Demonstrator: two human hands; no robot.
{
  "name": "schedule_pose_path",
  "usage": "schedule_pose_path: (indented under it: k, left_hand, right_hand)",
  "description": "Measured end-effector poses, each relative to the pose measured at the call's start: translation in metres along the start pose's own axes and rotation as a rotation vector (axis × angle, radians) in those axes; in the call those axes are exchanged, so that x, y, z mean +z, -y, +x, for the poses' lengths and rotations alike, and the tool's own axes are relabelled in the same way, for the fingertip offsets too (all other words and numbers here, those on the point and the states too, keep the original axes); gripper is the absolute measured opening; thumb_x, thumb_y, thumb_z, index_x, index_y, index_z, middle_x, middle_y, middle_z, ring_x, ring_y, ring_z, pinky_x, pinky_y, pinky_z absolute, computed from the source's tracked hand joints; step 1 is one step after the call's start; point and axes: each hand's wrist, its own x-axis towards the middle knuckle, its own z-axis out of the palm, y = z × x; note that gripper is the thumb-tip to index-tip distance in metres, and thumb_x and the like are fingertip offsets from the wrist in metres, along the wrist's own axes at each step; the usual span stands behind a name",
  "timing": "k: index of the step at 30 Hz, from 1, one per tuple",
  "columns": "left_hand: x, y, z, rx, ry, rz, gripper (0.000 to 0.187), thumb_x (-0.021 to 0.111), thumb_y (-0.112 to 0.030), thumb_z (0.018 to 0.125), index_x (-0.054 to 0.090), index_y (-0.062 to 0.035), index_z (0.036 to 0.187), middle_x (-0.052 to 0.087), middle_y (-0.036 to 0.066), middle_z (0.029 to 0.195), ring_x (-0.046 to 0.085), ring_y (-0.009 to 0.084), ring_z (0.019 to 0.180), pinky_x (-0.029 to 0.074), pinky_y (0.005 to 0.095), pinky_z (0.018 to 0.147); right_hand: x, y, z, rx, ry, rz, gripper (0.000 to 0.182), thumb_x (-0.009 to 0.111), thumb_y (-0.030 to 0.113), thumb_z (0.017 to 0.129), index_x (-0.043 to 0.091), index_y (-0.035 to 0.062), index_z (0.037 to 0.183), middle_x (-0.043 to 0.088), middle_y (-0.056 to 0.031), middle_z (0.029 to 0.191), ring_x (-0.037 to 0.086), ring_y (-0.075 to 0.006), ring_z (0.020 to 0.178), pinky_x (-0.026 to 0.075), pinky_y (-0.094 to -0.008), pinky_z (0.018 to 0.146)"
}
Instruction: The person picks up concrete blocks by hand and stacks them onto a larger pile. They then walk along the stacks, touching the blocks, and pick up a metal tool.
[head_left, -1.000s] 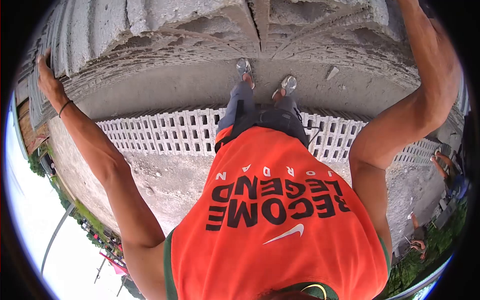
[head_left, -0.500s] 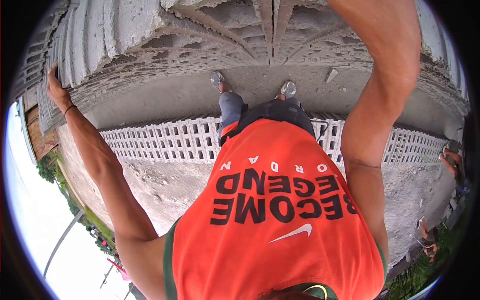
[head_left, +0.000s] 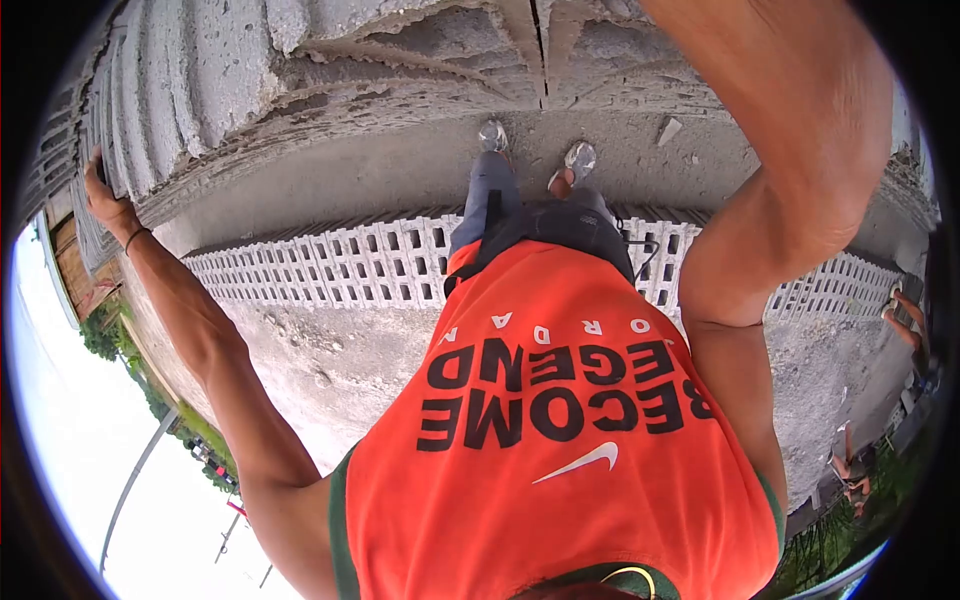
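Note:
My left hand (head_left: 108, 203), with a dark band at its wrist, is at the far left. Its fingers are curled against the edge of a ridged grey concrete block (head_left: 135, 125) at the end of a tall stack; part of the grip is hidden. My right arm (head_left: 800, 170) is bent at the elbow and reaches forward past the top edge, so the right hand is out of sight. Between the arms, the stacked hollow blocks (head_left: 440, 50) rise close in front of me, with a narrow dark gap between two of them.
A low row of hollow blocks (head_left: 350, 265) runs behind my legs. My feet (head_left: 578, 157) stand on a dusty strip of ground (head_left: 330, 185) between row and stack. A broken chunk (head_left: 669, 131) lies near the stack. Other people (head_left: 905, 318) are at the far right.
My left foot has stepped right, closer to the other foot. The stack looms nearer at the top. My right elbow has swung outward, and my left hand appears slightly lower, still at the blocks.

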Motion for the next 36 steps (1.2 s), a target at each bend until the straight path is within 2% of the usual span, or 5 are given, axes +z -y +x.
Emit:
schedule_pose_path:
  k: [2, 10, 24, 30, 36]
  left_hand:
    - [-0.003, -0.005, 0.002, 0.093, 0.011, 0.04, 0.032, 0.05, -0.008, 0.093, 0.06, -0.0029, 0.123, 0.065, 0.014, 0.123, 0.065, 0.0224, 0.108, 0.05, 0.0323, 0.095]
    - [-0.005, -0.028, 0.004, -0.073, 0.028, -0.016, 0.04, 0.036, -0.017, 0.097, 0.06, -0.0056, 0.127, 0.065, 0.012, 0.125, 0.061, 0.0214, 0.115, 0.045, 0.0325, 0.1]
    - [-0.008, -0.019, 0.003, 0.003, 0.078, 0.018, 0.043, 0.036, -0.007, 0.092, 0.056, -0.0014, 0.13, 0.061, 0.015, 0.129, 0.058, 0.0245, 0.119, 0.043, 0.0339, 0.103]
    - [-0.012, -0.044, 0.003, -0.13, 0.094, 0.005, 0.047, 0.035, -0.025, 0.098, 0.059, 0.0003, 0.129, 0.061, 0.017, 0.129, 0.054, 0.0251, 0.123, 0.036, 0.0355, 0.108]
    - [-0.014, -0.126, 0.026, -0.602, -0.058, -0.144, 0.049, 0.045, -0.036, 0.098, 0.062, 0.0016, 0.124, 0.062, 0.014, 0.127, 0.055, 0.0224, 0.121, 0.036, 0.0337, 0.107]
  right_hand:
    - [-0.001, 0.001, -0.003, -0.022, 0.005, -0.01, 0.038, 0.068, 0.034, 0.085, 0.068, -0.0037, 0.095, 0.065, -0.0201, 0.085, 0.063, -0.0283, 0.08, 0.049, -0.0429, 0.071]
    - [0.001, -0.002, -0.007, -0.089, 0.006, -0.013, 0.039, 0.067, 0.036, 0.087, 0.069, -0.0027, 0.096, 0.066, -0.0194, 0.088, 0.064, -0.0272, 0.082, 0.051, -0.044, 0.072]
    - [0.008, -0.01, -0.014, -0.139, 0.044, 0.01, 0.041, 0.065, 0.039, 0.089, 0.069, -0.0009, 0.097, 0.067, -0.0182, 0.092, 0.064, -0.0254, 0.086, 0.052, -0.046, 0.074]
    - [0.004, -0.008, -0.006, -0.184, 0.096, 0.058, 0.042, 0.064, 0.041, 0.09, 0.069, -0.0002, 0.098, 0.067, -0.0176, 0.093, 0.064, -0.0246, 0.087, 0.053, -0.0468, 0.075]
    - [-0.037, -0.049, 0.007, -0.228, 0.085, 0.199, 0.043, 0.063, 0.043, 0.091, 0.07, 0.0006, 0.099, 0.068, -0.0171, 0.095, 0.064, -0.0238, 0.089, 0.054, -0.0477, 0.075]
